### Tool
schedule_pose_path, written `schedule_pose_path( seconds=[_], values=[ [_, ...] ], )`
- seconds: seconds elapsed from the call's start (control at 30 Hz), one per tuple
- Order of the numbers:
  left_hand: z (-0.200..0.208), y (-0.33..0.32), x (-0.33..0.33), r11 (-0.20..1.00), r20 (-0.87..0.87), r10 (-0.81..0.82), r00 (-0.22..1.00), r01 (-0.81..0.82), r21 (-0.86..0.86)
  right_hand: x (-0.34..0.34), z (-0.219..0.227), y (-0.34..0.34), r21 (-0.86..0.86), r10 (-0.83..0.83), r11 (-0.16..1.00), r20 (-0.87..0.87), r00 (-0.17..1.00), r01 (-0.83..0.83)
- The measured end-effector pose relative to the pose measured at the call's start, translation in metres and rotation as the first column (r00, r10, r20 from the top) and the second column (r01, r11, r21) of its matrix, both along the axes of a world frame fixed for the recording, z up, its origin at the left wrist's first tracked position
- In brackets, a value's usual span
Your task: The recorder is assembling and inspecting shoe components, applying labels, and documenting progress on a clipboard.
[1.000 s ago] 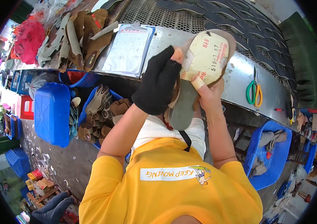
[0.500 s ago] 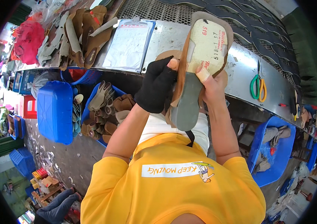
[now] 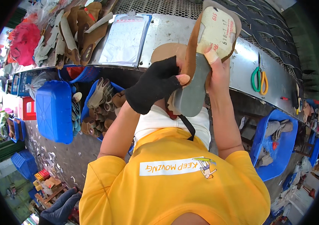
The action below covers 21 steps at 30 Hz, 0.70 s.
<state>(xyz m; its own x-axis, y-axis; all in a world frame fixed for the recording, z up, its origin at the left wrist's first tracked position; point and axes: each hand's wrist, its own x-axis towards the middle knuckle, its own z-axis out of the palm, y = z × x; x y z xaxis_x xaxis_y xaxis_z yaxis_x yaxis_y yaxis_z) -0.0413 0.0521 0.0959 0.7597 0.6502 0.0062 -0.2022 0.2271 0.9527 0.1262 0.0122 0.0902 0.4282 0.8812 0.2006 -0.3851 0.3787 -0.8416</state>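
Note:
A half-made shoe (image 3: 195, 92) is held sole up over the bench's near edge. Its underside has a grey rear part and a pale printed forefoot insole (image 3: 215, 35). Brown leather (image 3: 192, 47) stands up round the sides, its edge loose. My left hand (image 3: 155, 84), in a black glove with bare fingertips, pinches the leather's left edge between thumb and fingers. My right hand (image 3: 218, 73) grips the shoe from the right, its taped thumb pressed on the insole; its other fingers are mostly hidden behind. A tan rounded piece (image 3: 167, 52) shows behind my left hand.
On the metal bench (image 3: 163, 28) lie a clipboard with paper (image 3: 124, 39), brown leather pieces (image 3: 78, 33) and green-and-orange-handled scissors (image 3: 259, 77). Black wavy strips (image 3: 264, 33) cover mesh behind. Below stand blue tubs, one with shoe parts (image 3: 101, 108), another (image 3: 274, 150) at right.
The shoe has shifted up and to the right with my right hand. My left hand has moved lower along the leather edge, its thumb now nearer the grey part.

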Motion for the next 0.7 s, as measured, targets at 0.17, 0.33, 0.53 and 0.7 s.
schedule_pose_path(
  seconds=[0.17, 0.33, 0.53, 0.7],
  values=[
    [-0.002, -0.013, 0.009, 0.936, -0.191, 0.111, 0.975, -0.038, 0.350, -0.002, 0.002, 0.002, 0.064, 0.004, 0.998, 0.067, 0.998, -0.008],
    [0.008, -0.007, 0.010, 0.999, 0.079, 0.032, 0.996, -0.034, 0.032, 0.002, 0.002, 0.014, 0.007, 0.026, 1.000, 0.197, 0.980, -0.028],
    [-0.003, 0.002, 0.011, 0.959, 0.025, 0.280, 0.960, -0.278, -0.048, 0.004, 0.005, -0.005, -0.300, 0.255, 0.934, 0.180, 0.950, -0.194],
    [0.000, -0.001, 0.013, 0.945, 0.012, 0.324, 0.946, -0.323, -0.062, 0.006, -0.003, -0.006, -0.325, 0.348, 0.919, 0.406, 0.845, -0.222]
  ],
)
